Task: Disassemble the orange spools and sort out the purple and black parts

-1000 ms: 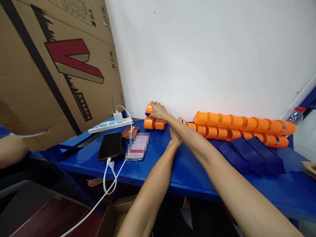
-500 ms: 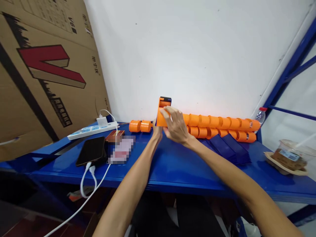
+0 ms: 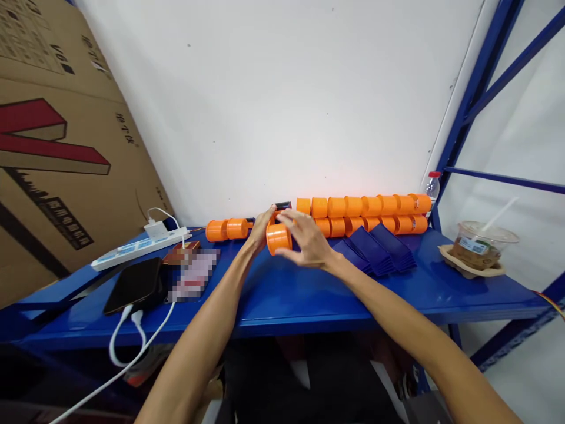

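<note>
Holding one orange roll (image 3: 278, 239) between both hands over the tabletop (image 3: 286, 297).
Left hand (image 3: 259, 228) and right hand (image 3: 309, 242) curl their grip round its sides; stacked orange rolls (image 3: 362, 215) lie just right of the grip.

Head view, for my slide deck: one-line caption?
Left hand and right hand hold an orange roll over the blue shelf, more rolls stacked against the wall.
</note>
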Action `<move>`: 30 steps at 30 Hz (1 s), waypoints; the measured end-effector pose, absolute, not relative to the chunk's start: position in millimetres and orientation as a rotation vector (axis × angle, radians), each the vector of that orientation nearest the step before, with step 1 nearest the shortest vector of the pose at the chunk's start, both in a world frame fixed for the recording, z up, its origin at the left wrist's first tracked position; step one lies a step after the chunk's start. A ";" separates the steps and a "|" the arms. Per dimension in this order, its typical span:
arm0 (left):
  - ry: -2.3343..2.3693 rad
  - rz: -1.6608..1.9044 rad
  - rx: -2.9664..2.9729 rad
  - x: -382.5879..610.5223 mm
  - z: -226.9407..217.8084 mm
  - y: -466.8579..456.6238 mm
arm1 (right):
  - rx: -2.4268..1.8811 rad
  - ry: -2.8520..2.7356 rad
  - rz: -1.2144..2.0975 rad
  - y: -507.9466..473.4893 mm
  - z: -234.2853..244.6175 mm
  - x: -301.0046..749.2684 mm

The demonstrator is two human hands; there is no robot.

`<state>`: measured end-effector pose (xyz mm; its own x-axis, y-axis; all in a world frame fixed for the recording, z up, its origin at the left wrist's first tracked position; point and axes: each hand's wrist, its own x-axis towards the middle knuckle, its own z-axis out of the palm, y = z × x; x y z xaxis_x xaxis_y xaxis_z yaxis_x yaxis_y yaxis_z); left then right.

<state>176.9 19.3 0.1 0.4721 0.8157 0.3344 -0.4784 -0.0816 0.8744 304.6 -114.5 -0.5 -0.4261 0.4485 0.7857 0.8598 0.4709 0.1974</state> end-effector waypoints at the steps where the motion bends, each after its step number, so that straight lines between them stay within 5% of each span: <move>1: 0.338 1.136 1.280 178.3 0.8 17.0 | -1.131 -1.933 -0.725 -115.4 2.9 307.4; 10: 0.388 1.228 1.490 192.8 -0.1 -0.4 | -1.572 -1.511 -0.125 -90.5 3.3 338.1; 30: 0.342 1.220 1.520 198.5 -6.2 -13.2 | -1.819 -1.650 -0.142 -101.4 21.9 339.4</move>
